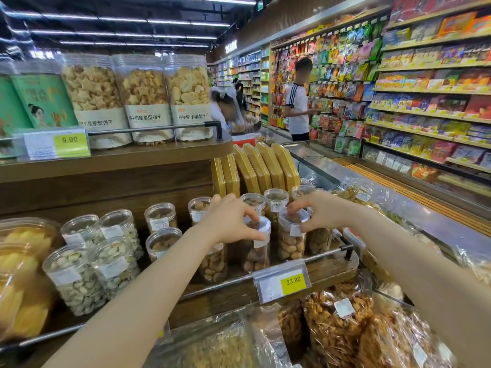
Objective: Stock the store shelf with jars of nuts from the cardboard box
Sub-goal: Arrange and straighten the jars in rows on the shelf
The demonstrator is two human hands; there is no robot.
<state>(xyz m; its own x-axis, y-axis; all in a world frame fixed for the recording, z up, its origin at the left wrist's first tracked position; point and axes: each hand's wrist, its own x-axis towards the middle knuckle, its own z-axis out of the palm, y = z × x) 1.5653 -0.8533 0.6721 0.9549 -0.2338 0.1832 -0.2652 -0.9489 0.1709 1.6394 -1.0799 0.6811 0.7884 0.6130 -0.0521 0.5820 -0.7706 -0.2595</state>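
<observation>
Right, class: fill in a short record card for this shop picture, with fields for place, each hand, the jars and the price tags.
place: shop aisle, wooden shelf with a metal rail
left hand: left hand grips the lid of a nut jar from above
right hand: right hand grips the lid of the next nut jar
jars: clear, upright, filled with nuts, in rows on the shelf
price tags: lower tag reads 23.80; upper tag reads 9.90
cardboard box: not in view
</observation>
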